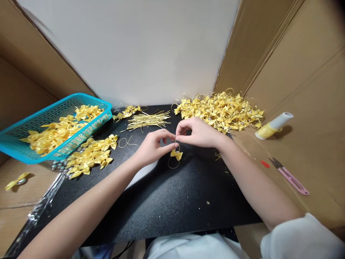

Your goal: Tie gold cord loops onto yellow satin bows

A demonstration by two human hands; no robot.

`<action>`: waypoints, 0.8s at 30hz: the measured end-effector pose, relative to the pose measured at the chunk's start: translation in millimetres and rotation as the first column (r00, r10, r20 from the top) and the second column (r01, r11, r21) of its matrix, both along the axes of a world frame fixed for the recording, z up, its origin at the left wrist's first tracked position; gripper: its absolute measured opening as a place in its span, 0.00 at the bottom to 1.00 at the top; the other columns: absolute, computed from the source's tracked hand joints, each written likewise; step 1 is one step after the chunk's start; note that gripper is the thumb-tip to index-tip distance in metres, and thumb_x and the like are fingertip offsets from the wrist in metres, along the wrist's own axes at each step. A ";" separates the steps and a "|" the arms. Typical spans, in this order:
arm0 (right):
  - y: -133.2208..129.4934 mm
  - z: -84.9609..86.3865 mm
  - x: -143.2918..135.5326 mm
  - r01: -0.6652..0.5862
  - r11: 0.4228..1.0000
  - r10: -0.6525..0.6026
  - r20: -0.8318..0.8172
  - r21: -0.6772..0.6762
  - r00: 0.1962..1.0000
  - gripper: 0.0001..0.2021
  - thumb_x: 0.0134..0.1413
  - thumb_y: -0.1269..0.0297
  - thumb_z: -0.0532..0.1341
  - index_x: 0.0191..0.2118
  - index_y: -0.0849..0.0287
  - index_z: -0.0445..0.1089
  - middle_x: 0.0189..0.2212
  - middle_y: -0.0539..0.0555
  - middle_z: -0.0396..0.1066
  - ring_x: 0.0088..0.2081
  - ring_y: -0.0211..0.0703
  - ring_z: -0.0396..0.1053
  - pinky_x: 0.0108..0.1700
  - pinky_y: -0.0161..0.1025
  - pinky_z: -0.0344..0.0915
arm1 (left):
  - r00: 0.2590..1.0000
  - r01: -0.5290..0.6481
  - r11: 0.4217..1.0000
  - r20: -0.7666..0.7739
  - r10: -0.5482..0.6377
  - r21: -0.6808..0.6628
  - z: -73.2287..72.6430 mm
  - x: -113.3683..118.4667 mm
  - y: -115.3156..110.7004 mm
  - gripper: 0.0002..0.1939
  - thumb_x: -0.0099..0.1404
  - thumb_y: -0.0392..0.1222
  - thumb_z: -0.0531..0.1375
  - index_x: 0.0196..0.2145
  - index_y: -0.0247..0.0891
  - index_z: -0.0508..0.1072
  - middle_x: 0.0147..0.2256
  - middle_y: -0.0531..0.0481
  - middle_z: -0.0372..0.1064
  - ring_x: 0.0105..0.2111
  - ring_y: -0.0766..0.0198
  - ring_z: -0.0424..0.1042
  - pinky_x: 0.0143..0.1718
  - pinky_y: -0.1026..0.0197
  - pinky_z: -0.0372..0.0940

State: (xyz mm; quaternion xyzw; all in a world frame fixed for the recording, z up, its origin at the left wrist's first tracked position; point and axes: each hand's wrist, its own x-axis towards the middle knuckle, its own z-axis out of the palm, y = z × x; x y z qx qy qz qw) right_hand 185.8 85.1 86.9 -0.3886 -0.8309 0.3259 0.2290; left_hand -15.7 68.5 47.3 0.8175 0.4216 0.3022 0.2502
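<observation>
A small yellow bow hangs on a thin gold cord just below my two hands, above the black table. The cord makes a loop under the bow. My left hand pinches the cord between thumb and fingertips. Close beside it on the right, my right hand pinches the same cord, its fingertips almost touching those of my left hand. Behind my hands lies a bundle of gold cord pieces, and one loose curled cord is left of my left hand.
A blue basket of yellow bows stands left, with more bows before it. A large pile of corded bows lies back right. Farther right are a ribbon-wrapped roll, a red piece and pink snips. Cardboard walls flank the table.
</observation>
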 end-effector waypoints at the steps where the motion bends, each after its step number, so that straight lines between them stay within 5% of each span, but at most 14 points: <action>1: -0.2 -0.2 -0.3 -0.002 1.000 0.002 0.001 -0.001 1.000 0.02 0.46 0.71 0.62 0.27 0.60 0.72 0.26 0.50 0.72 0.30 0.37 0.67 0.34 0.35 0.62 | 0.999 -0.006 1.000 0.033 0.006 0.004 -4.9 4.8 2.2 0.08 0.60 0.45 0.63 0.32 0.38 0.77 0.29 0.51 0.74 0.28 0.65 0.66 0.29 0.63 0.60; 6: 2.9 -3.0 0.1 -0.005 0.999 0.003 0.026 0.042 1.000 0.02 0.45 0.70 0.63 0.25 0.60 0.73 0.25 0.51 0.73 0.30 0.37 0.68 0.34 0.36 0.62 | 0.990 -0.028 0.999 0.135 0.034 -0.044 -25.5 7.4 1.4 0.07 0.60 0.44 0.65 0.29 0.38 0.79 0.28 0.49 0.77 0.28 0.64 0.71 0.30 0.62 0.62; 14: 5.9 3.8 6.6 0.081 0.992 -0.080 -0.009 0.101 0.997 0.04 0.43 0.73 0.61 0.24 0.61 0.73 0.25 0.51 0.73 0.29 0.37 0.69 0.35 0.37 0.63 | 0.990 -0.101 0.995 0.094 0.102 -0.012 -44.7 -0.9 -2.8 0.07 0.59 0.44 0.65 0.33 0.40 0.81 0.27 0.50 0.76 0.23 0.67 0.67 0.28 0.63 0.62; 24: 11.3 10.5 19.6 0.257 0.951 -0.226 -0.182 0.170 0.957 0.04 0.46 0.72 0.61 0.24 0.61 0.72 0.26 0.52 0.72 0.28 0.36 0.66 0.34 0.38 0.63 | 0.996 -0.066 0.996 0.057 0.063 0.052 -48.6 -4.2 -4.1 0.05 0.60 0.42 0.63 0.34 0.41 0.79 0.29 0.50 0.77 0.27 0.65 0.67 0.30 0.62 0.64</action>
